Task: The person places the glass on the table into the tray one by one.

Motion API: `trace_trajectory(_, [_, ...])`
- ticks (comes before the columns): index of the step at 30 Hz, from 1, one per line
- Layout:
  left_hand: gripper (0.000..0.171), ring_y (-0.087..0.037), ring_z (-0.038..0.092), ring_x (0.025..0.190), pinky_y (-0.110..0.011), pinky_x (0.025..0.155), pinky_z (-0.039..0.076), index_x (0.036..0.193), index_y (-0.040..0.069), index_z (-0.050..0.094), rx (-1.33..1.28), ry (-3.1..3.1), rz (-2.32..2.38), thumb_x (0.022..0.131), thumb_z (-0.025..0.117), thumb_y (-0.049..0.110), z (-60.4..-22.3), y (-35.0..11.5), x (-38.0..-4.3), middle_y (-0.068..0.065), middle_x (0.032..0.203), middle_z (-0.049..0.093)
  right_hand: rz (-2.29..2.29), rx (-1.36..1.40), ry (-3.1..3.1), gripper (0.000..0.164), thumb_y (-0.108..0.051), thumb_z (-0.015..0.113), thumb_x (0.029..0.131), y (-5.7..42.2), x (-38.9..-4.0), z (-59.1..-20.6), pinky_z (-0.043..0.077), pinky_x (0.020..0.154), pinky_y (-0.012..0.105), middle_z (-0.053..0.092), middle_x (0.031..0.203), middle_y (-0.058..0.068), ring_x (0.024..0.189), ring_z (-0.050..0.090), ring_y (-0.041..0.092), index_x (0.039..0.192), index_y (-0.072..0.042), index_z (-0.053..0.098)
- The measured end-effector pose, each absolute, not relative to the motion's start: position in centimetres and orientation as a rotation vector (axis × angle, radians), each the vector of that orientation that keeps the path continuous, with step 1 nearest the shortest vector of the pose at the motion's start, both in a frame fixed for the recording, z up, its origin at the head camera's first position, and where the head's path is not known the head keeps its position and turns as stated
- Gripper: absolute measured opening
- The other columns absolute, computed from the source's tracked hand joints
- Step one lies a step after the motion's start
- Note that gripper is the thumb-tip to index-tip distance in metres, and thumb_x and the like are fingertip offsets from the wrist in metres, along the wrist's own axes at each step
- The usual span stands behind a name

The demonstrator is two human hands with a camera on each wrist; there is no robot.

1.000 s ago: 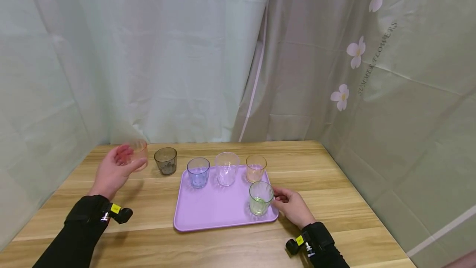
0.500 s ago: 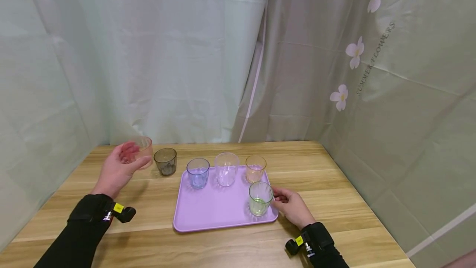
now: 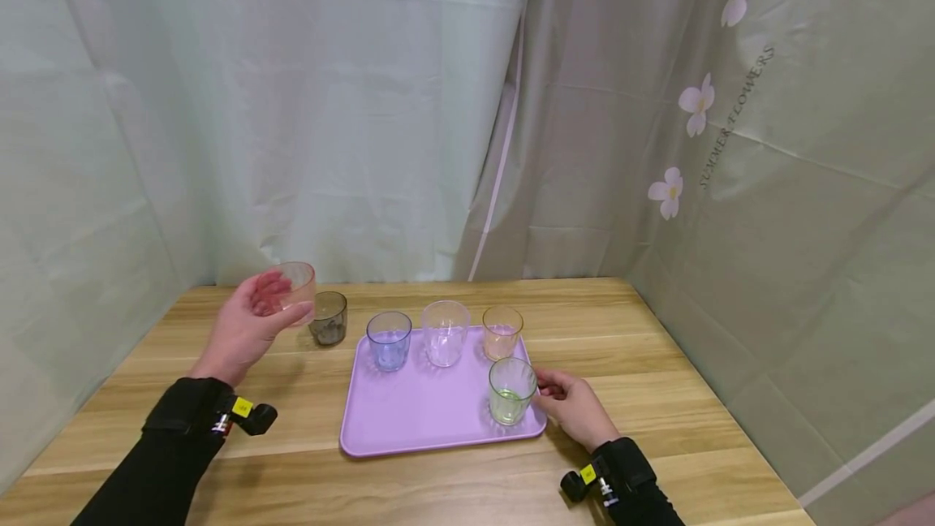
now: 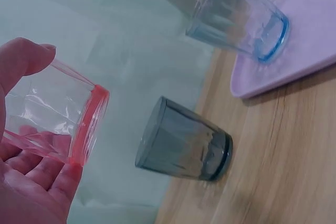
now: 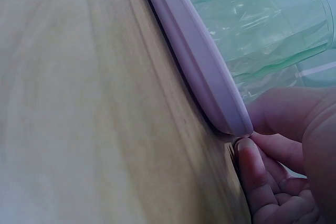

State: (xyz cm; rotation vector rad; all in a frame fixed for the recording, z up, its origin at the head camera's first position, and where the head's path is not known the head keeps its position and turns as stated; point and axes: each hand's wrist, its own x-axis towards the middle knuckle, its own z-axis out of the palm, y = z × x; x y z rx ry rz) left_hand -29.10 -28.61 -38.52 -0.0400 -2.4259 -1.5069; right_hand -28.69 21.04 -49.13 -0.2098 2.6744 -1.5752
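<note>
My left hand (image 3: 241,331) holds a clear pink-tinted drinking glass (image 3: 303,286) up off the table, thumb on one side and fingers on the other. In the left wrist view its pink base (image 4: 92,124) faces a dark grey glass (image 4: 184,142), which stands on the wood just apart from it. At the purple tray (image 3: 409,420), my right hand (image 3: 577,408) grips the right edge. The right wrist view has the thumb on top of the tray's rim (image 5: 210,66) and curled fingers at its underside. Beside that hand stands a green glass (image 3: 511,392) on the tray.
A blue glass (image 3: 389,343), a clear glass (image 3: 445,335) and an amber glass (image 3: 502,333) line the tray's far side. Curtains (image 3: 351,120) close off the back and sides of the wooden table (image 3: 657,396).
My left hand has carried the pink glass rightward and slightly up, so it now overlaps the dark grey glass in the head view. The right hand and tray have stayed put.
</note>
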Motion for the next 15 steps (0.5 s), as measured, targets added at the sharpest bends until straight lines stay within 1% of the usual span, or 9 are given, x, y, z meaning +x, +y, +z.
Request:
trace_trajectory(4, [0.09, -0.026, 0.048, 0.133, -0.003, 0.088, 0.04, 0.159, 0.007, 0.027, -0.081, -2.415, -1.538, 0.091, 0.074, 0.043, -38.1, -28.0, -29.0, -0.019, 0.154, 0.044, -1.575, -0.201, 2.673, 0.046, -0.009, 0.076, 0.088, 21.1, -28.7, -49.1, 0.051, 0.08, 0.02, 0.069, 0.112, 0.005, 0.096, 0.061, 0.015, 0.132, -0.004, 0.066])
trace_trajectory(9, [0.089, -0.019, 0.05, 0.129, -0.005, 0.088, 0.041, 0.159, 0.01, 0.028, -0.111, -2.433, -1.513, 0.091, 0.074, 0.045, -37.8, -27.3, -28.9, -0.016, 0.153, 0.047, -1.591, -0.212, 2.663, 0.047, -0.009, 0.077, 0.087, 21.0, -28.7, -49.1, 0.052, 0.08, 0.02, 0.069, 0.113, 0.007, 0.095, 0.062, 0.015, 0.132, -0.002, 0.065])
trace_trajectory(11, [0.09, -0.019, 0.05, 0.128, -0.005, 0.088, 0.041, 0.159, 0.009, 0.029, -0.12, -2.439, -1.509, 0.09, 0.074, 0.045, -37.7, -26.9, -28.8, -0.016, 0.152, 0.048, -1.595, -0.216, 2.66, 0.047, -0.009, 0.077, 0.087, 21.0, -28.7, -49.1, 0.052, 0.079, 0.02, 0.069, 0.113, 0.008, 0.095, 0.063, 0.015, 0.132, -0.001, 0.065])
trace_trajectory(15, [0.09, -0.025, 0.05, 0.13, -0.005, 0.088, 0.042, 0.158, 0.009, 0.03, -0.135, -2.445, -1.52, 0.09, 0.075, 0.046, -37.4, -26.2, -28.8, -0.016, 0.151, 0.049, -1.597, -0.209, 2.658, 0.047, -0.009, 0.076, 0.087, 21.0, -28.7, -49.0, 0.052, 0.079, 0.021, 0.069, 0.113, 0.007, 0.095, 0.063, 0.015, 0.132, -0.002, 0.065])
